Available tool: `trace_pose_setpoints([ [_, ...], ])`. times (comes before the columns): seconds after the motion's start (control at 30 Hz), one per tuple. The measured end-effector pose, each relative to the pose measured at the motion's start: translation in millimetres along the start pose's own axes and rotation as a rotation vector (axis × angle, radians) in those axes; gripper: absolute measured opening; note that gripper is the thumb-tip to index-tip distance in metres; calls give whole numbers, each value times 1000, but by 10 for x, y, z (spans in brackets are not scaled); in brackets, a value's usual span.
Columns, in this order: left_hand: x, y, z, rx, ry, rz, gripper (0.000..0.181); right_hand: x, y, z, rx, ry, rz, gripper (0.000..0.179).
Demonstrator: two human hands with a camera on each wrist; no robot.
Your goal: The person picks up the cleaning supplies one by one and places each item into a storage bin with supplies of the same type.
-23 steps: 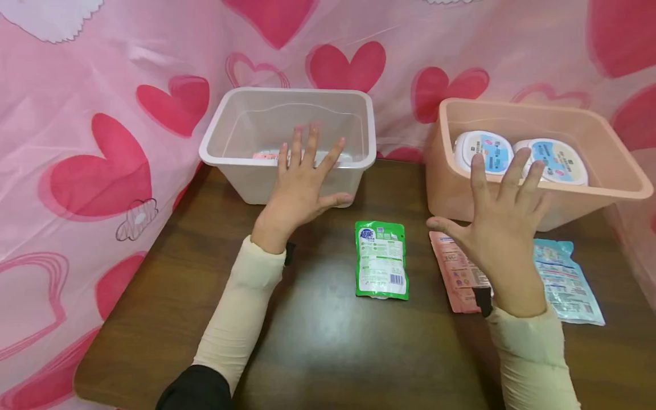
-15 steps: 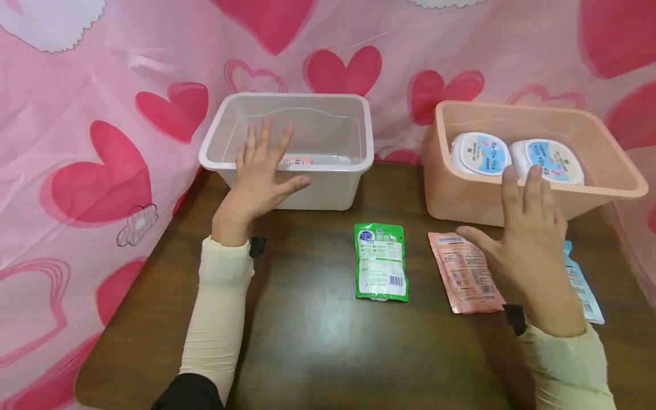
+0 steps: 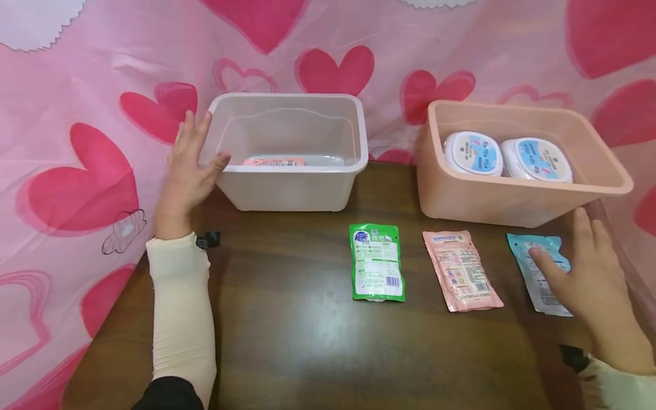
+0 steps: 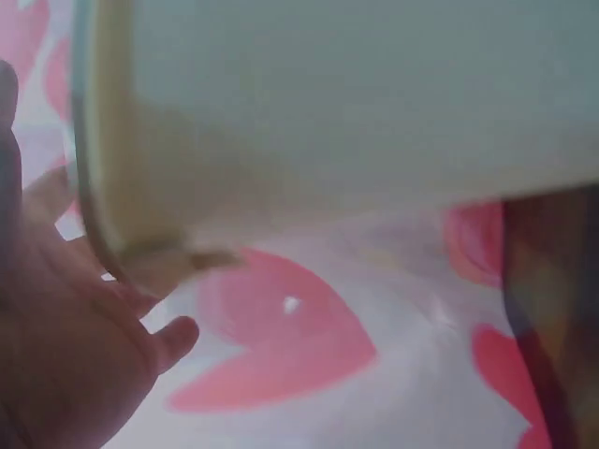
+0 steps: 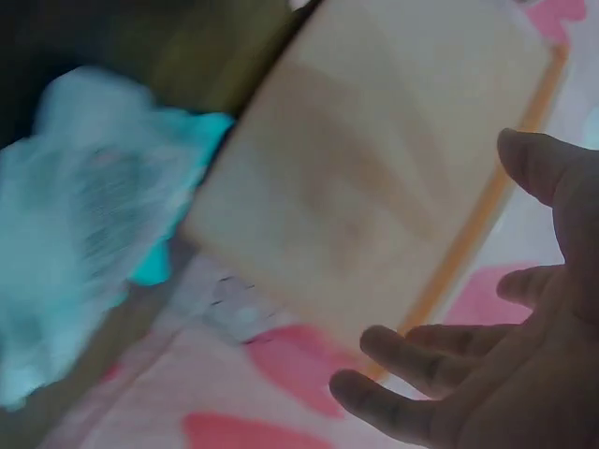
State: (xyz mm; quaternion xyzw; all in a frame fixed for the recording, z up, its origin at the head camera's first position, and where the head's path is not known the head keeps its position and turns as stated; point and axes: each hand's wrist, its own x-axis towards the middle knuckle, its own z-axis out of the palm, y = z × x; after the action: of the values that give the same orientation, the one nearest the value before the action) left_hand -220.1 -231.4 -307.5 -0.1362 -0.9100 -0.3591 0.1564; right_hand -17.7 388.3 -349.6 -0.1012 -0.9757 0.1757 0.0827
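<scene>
My left hand [image 3: 185, 165], fingers spread and holding nothing, is at the left end of the grey-white plastic bin [image 3: 289, 188]. Whether it touches the rim I cannot tell. A pink packet [image 3: 274, 162] lies inside that bin. Over at the right, my right hand [image 3: 597, 279] hovers with straight fingers, partly covering a light-blue pouch [image 3: 538, 279]; the right wrist view shows the same blue pouch [image 5: 103, 206] blurred. A pink pouch [image 3: 461, 270] and a green pouch [image 3: 376, 262] lie flat on the table to its left.
A peach plastic bin [image 3: 476, 199] stands at the back right with two white tubs [image 3: 474, 154] inside, their labels blue. The brown wooden table [image 3: 307, 353] meets a pink heart-print cloth [image 3: 384, 34] behind and at the sides.
My left hand has moved left, from in front of the grey-white bin to its left end. My right hand has moved right and down, uncovering the pink pouch and much of the blue one.
</scene>
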Motion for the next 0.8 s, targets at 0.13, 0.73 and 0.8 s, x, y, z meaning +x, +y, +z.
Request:
trace_pose_setpoints([
  [0.13,19,-124,-29,-66,25,-45,77,-28,311,33,-10,-54,38,95],
  [0.73,29,-284,-29,-180,21,-110,69,-47,214,-142,-9,-75,-21,66],
  [0.8,34,-312,-71,-202,30,-112,68,67,-178,-326,10,-54,-25,60],
])
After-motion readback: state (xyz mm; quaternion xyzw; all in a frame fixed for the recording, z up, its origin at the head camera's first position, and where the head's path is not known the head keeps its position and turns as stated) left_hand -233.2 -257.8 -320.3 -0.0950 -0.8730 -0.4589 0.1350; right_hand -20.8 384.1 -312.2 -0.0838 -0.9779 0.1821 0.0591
